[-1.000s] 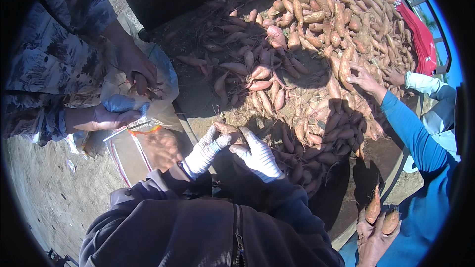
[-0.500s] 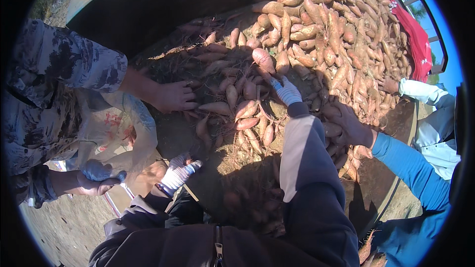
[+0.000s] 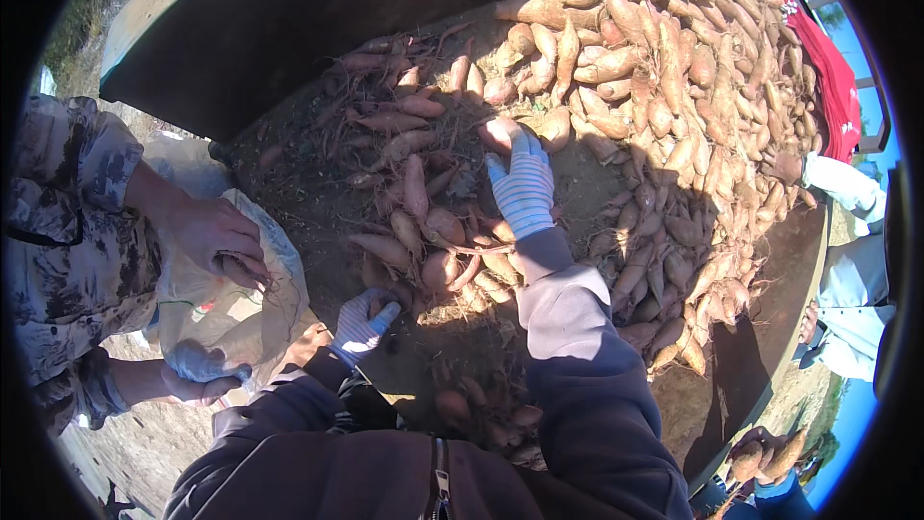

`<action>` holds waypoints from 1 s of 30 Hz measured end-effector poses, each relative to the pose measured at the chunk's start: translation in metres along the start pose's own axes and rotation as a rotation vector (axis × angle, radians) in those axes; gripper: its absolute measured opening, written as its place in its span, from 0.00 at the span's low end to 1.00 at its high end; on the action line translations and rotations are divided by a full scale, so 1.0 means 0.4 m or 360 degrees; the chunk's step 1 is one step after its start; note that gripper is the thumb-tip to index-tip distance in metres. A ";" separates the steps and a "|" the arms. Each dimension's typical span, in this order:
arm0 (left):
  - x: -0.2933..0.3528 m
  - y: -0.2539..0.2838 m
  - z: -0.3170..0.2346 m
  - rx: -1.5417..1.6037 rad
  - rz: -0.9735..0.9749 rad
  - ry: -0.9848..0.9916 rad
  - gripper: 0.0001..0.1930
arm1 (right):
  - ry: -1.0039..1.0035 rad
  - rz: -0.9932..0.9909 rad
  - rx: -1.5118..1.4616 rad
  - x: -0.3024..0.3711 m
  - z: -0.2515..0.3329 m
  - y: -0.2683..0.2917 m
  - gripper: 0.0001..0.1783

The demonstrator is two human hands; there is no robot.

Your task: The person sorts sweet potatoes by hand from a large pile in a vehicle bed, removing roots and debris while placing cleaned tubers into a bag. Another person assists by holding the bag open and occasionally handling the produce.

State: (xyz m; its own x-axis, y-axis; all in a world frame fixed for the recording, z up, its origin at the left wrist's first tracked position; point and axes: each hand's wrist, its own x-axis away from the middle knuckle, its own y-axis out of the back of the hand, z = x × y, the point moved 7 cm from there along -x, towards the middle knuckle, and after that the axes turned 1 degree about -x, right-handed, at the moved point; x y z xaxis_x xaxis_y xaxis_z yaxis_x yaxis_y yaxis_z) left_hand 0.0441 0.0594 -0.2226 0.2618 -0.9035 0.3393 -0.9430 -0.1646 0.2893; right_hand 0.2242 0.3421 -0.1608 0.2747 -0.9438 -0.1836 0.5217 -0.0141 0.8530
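Observation:
My right hand (image 3: 526, 188), in a white and blue striped glove, reaches into the heap with its fingertips closed on a reddish sweet potato (image 3: 498, 134); the fingers partly hide it. My left hand (image 3: 363, 325), in a matching glove, is low at the near edge of the container, thumb and fingers apart, beside a dark sweet potato (image 3: 377, 275). I cannot see anything held in it. Between my hands lies a rooty cluster of sweet potatoes (image 3: 443, 224).
A large heap of sweet potatoes (image 3: 674, 77) rises at right. At left, a person in camouflage holds a sweet potato over a translucent plastic bag (image 3: 279, 241). A dark container wall (image 3: 289, 19) stands behind. Other people work at right, one hand holding sweet potatoes (image 3: 760, 457).
My right hand has moved left onto the reddish sweet potato. My left hand has shifted slightly up and right. The camouflaged person's hand has drawn back to the bag; the blue-sleeved arm has left the heap.

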 end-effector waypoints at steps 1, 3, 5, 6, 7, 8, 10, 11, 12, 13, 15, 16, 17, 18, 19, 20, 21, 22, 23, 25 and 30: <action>0.001 0.002 0.002 -0.0025 0.0016 0.0043 0.13 | -0.0207 0.0188 0.0286 -0.029 -0.049 -0.023 0.32; -0.005 -0.006 0.001 -0.0070 0.0072 0.0102 0.13 | -0.0268 0.0295 0.0432 -0.057 -0.110 -0.038 0.38; -0.017 -0.009 -0.010 -0.0227 0.0041 -0.0061 0.13 | -0.0372 0.0259 0.0228 -0.056 -0.168 -0.035 0.41; -0.018 -0.035 -0.012 -0.0269 0.0059 -0.0146 0.13 | -0.0504 0.0242 0.0059 -0.036 -0.202 -0.016 0.42; -0.019 -0.026 0.016 -0.0235 0.0072 -0.0027 0.13 | -0.0576 0.0154 -0.0163 -0.022 -0.211 -0.018 0.43; -0.015 -0.030 0.017 -0.0053 0.0019 -0.0132 0.11 | -0.0593 -0.0019 -0.0803 0.007 -0.234 -0.017 0.42; 0.003 -0.002 0.018 0.0037 -0.0077 -0.0172 0.10 | -0.0818 -0.0336 -0.1734 0.091 -0.239 0.029 0.29; 0.004 -0.006 0.038 0.0039 -0.0021 -0.0021 0.10 | -0.1016 -0.0543 -0.2057 0.161 -0.330 0.081 0.28; 0.005 0.001 0.035 -0.0036 -0.0048 -0.0143 0.10 | -0.1142 -0.0756 -0.2304 0.212 -0.375 0.153 0.29; 0.003 -0.002 0.032 -0.0054 -0.0034 -0.0137 0.10 | -0.1249 -0.1033 -0.2548 0.273 -0.423 0.234 0.29; 0.000 -0.022 0.024 -0.0050 -0.0003 -0.0183 0.10 | -0.1286 -0.1491 -0.2591 0.406 -0.506 0.452 0.36; -0.001 -0.020 0.017 -0.0082 -0.0023 -0.0239 0.11 | -0.1253 -0.1608 -0.2438 0.479 -0.586 0.522 0.41; 0.001 -0.012 0.013 -0.0102 -0.0051 -0.0287 0.11 | -0.1336 -0.1650 -0.2469 0.508 -0.612 0.556 0.43; 0.008 0.002 0.011 -0.0147 -0.0067 -0.0270 0.11 | -0.1469 -0.1575 -0.2165 0.531 -0.629 0.549 0.42; 0.005 -0.002 0.002 -0.0164 -0.0049 -0.0269 0.11 | -0.1530 -0.1189 -0.1739 0.546 -0.669 0.554 0.42; -0.002 -0.015 -0.001 -0.0169 -0.0024 -0.0274 0.11 | -0.1558 -0.0815 -0.1299 0.560 -0.722 0.559 0.42; -0.007 -0.025 0.015 -0.0107 0.0003 -0.0210 0.11 | -0.1401 -0.0701 -0.0830 0.560 -0.772 0.588 0.42; -0.005 -0.021 0.038 -0.0062 0.0008 -0.0141 0.11 | -0.1228 -0.0562 -0.0390 0.535 -0.813 0.592 0.42; -0.004 -0.012 0.053 -0.0031 -0.0002 -0.0076 0.11 | -0.1038 -0.0416 0.0021 0.496 -0.829 0.576 0.42; 0.001 -0.002 0.032 -0.0005 -0.0007 0.0005 0.11 | -0.1229 -0.0010 0.0604 0.432 -0.781 0.515 0.39; 0.101 -0.059 0.014 -0.0126 0.0247 0.0042 0.10 | -0.1229 0.0073 0.0532 0.426 -0.746 0.478 0.38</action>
State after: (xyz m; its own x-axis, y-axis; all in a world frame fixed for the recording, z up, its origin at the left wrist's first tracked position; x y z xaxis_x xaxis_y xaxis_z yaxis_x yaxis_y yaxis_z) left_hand 0.0759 0.0246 -0.2206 0.1203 -0.9047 0.4087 -0.9536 0.0090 0.3008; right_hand 0.6118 0.2770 -0.1750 -0.4036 -0.9047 0.1367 0.2236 0.0474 0.9735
